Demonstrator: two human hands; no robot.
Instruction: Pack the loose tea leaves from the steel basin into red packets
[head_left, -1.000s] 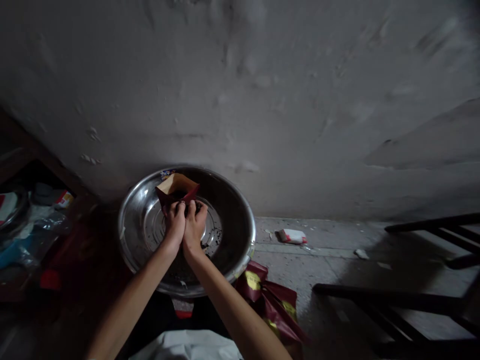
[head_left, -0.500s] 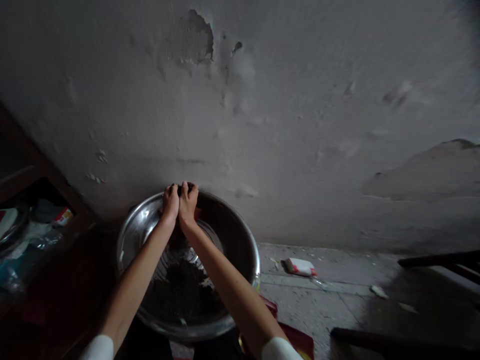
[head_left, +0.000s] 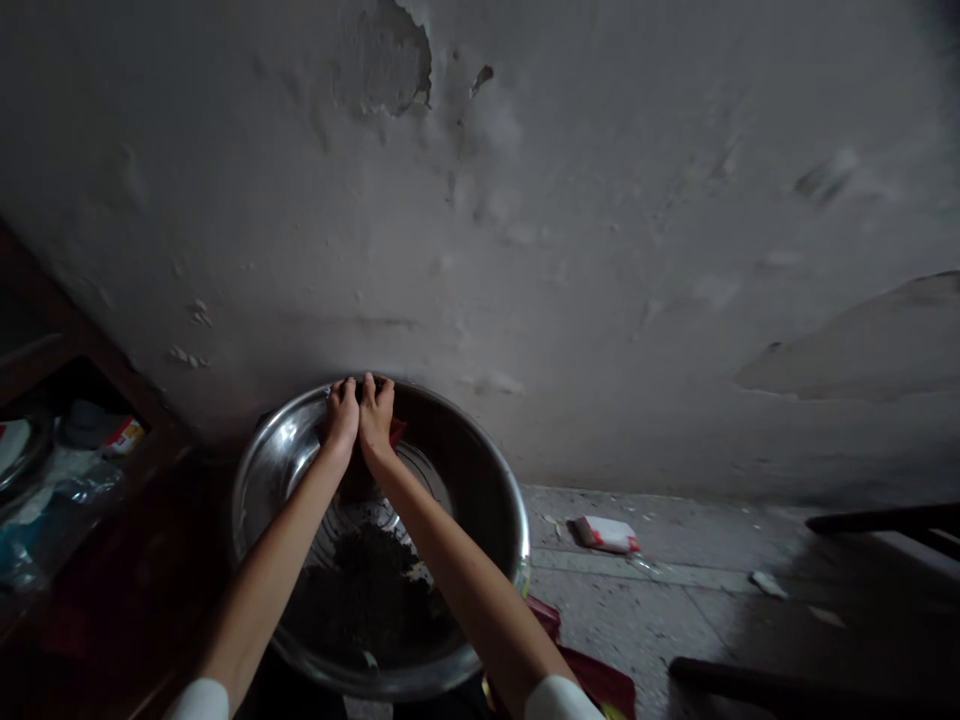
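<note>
Both my hands are side by side over the far part of a large metal basin [head_left: 517,510]. My left hand [head_left: 343,412] has curled fingers, pressed around dark soil-like material that shows only a little. Beside it, my right hand [head_left: 376,412] is cupped the same way, thumb up, around the dark material. Below my hands, inside the basin, a reddish object [head_left: 397,432] is partly hidden by my right wrist. Dark crumbly material [head_left: 371,590] with a few pale bits lies in the near part of the basin.
A peeling grey wall [head_left: 570,300] rises behind the basin. On the floor at right lies a white and red packet [head_left: 609,535]. Dark wooden legs [head_left: 885,520] stand far right. A shelf with plastic bags [head_left: 82,485] is at left, and red bags [head_left: 600,680] lie near my right forearm.
My hands have lowered slightly toward the basin, still together. Less of the dark material shows above my fingers. The camera view has shifted a little.
</note>
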